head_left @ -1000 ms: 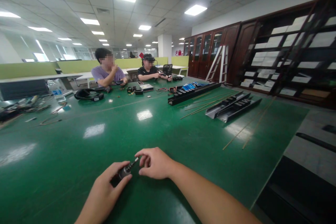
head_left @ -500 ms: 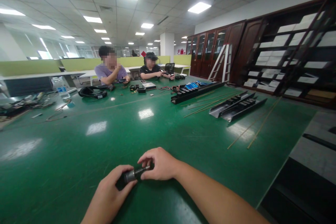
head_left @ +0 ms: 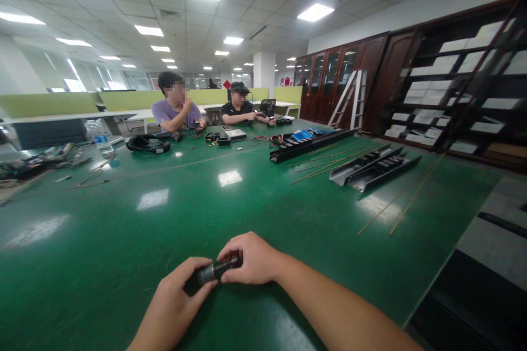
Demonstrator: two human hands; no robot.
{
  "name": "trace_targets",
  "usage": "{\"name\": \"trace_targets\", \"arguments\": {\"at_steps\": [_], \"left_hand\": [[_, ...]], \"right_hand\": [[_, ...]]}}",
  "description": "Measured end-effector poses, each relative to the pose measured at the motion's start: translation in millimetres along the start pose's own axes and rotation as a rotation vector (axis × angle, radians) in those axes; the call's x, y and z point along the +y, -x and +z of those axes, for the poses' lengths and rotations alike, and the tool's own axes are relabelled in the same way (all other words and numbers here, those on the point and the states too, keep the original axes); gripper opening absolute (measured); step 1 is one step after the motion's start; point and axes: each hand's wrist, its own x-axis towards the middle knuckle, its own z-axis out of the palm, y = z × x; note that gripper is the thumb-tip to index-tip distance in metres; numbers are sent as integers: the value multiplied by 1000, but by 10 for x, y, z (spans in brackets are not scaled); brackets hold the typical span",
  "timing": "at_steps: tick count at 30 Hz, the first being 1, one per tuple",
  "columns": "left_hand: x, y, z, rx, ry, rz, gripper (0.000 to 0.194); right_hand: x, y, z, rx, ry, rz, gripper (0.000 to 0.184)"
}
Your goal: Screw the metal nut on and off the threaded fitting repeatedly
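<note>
A small dark cylindrical part with a metal end (head_left: pixel 212 271) lies between both my hands just above the green table (head_left: pixel 247 197) near its front edge. My left hand (head_left: pixel 177 301) grips its dark rear end with thumb and fingers. My right hand (head_left: pixel 249 258) is curled over the metal tip, fingers pinched on it. Which small piece the right fingers hold at the tip is hidden.
Long black trays (head_left: pixel 373 167) and a black rail with blue parts (head_left: pixel 307 142) lie at the right with thin rods (head_left: pixel 401 203). Two people (head_left: pixel 177 107) sit at the far end by a headset (head_left: pixel 146 143). Cables clutter the far left (head_left: pixel 37 159).
My right hand has closed in from beside the part's tip onto it, now covering the metal end. The left hand keeps its grip; both hands sit slightly lower in view.
</note>
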Motion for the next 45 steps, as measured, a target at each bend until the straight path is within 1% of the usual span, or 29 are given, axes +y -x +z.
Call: {"name": "trace_targets", "arguments": {"at_steps": [9, 15, 21, 27, 45], "left_hand": [[-23, 9, 16, 13, 10, 14, 21], [-27, 12, 20, 18, 12, 8, 22], [-27, 9, 23, 37, 22, 12, 21], [-36, -7, 37, 31, 19, -3, 22], [-48, -1, 36, 20, 26, -7, 23]], "right_hand": [[10, 2, 16, 1, 73, -35, 32], [10, 7, 17, 17, 94, -66, 31], [14, 6, 15, 14, 105, -65, 31], [24, 3, 24, 30, 116, -90, 28], [58, -8, 30, 46, 144, -78, 23]]}}
